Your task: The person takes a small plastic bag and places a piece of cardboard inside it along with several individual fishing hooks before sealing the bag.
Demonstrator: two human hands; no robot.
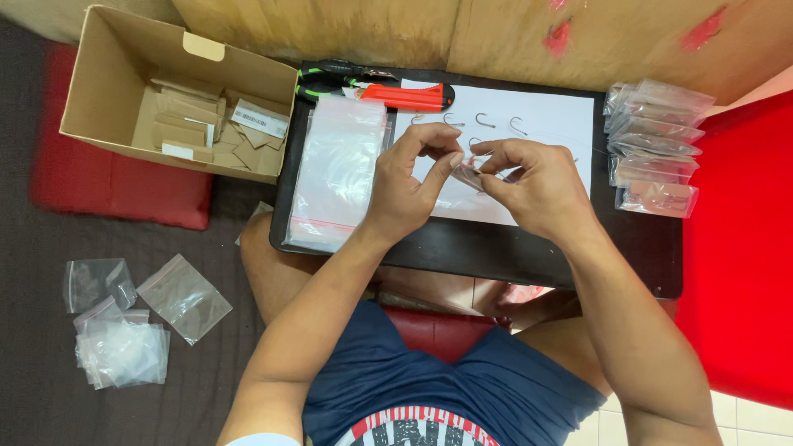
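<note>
Left hand (pixel 405 186): fingers curled, thumb and forefinger pinching one edge of the small clear bag (pixel 467 176).
Right hand (pixel 533 186): fingers bent, fingertips gripping the other edge of the same bag.
Small clear bag: thin, glossy plastic, crumpled between both hands, held just above the white sheet.
White sheet (pixel 545 120): flat, matte paper lying on the black board.
Hooks (pixel 483 121): thin curved metal, in a row on the sheet beyond the hands.
Black board (pixel 462 244): smooth, dark, rectangular, resting across the person's lap.
Flat bag stack (pixel 339 169): large clear sleeves with a red strip, left part of the board.
Filled bags (pixel 657 149): shiny, overlapping pile at the board's right edge.
Pliers (pixel 330 81): green and black handles, far edge, beside an orange tool (pixel 409 97).
Cardboard box (pixel 124 58): open, brown, holding flat card pieces.
Loose bags (pixel 124 318): crinkled clear plastic on the dark floor, left.
</note>
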